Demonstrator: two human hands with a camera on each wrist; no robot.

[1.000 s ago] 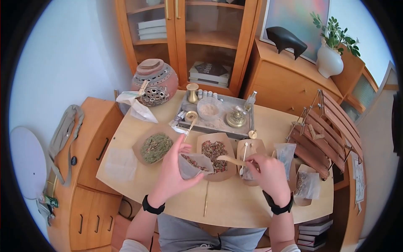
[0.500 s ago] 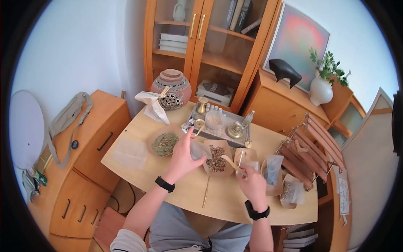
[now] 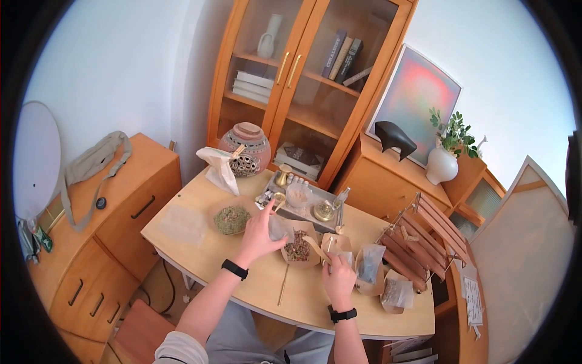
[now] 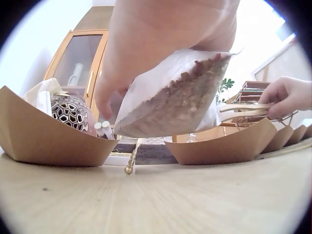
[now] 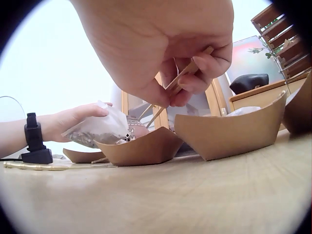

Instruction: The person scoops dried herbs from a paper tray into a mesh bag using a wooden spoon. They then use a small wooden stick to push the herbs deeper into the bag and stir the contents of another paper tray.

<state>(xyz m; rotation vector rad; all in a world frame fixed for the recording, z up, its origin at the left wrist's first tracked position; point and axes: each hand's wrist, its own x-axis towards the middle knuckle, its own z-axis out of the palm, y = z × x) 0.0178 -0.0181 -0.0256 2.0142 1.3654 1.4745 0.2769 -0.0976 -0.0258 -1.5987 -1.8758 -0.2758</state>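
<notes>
My left hand [image 3: 257, 238] holds a translucent white sachet [image 4: 170, 105], tilted, with a dried petal and herb mix showing through its side. The sachet hangs close by the left edge of a brown paper tray [image 5: 141, 150] that bears a mix of dried flowers [image 3: 297, 247]. In my right hand [image 3: 339, 282] a pair of wooden tongs [image 5: 181, 80] is pinched between thumb and fingers. The tips of the tongs reach over the right side of that tray, pointing at the sachet. A thin gold stick [image 3: 283, 284] lies on the table in front of the tray.
A paper tray of green herbs [image 3: 231, 219] stands to the left. More paper trays with filled sachets [image 3: 370, 262] line the right, beside a slatted wooden rack [image 3: 418, 242]. Behind are a grey tray [image 3: 294, 211] with brass pots and a patterned clay jar [image 3: 245, 145].
The head view has swung up, so the table sits lower in it. Both hands keep their hold on the sachet and the tongs, and the tongs stay over the flower tray.
</notes>
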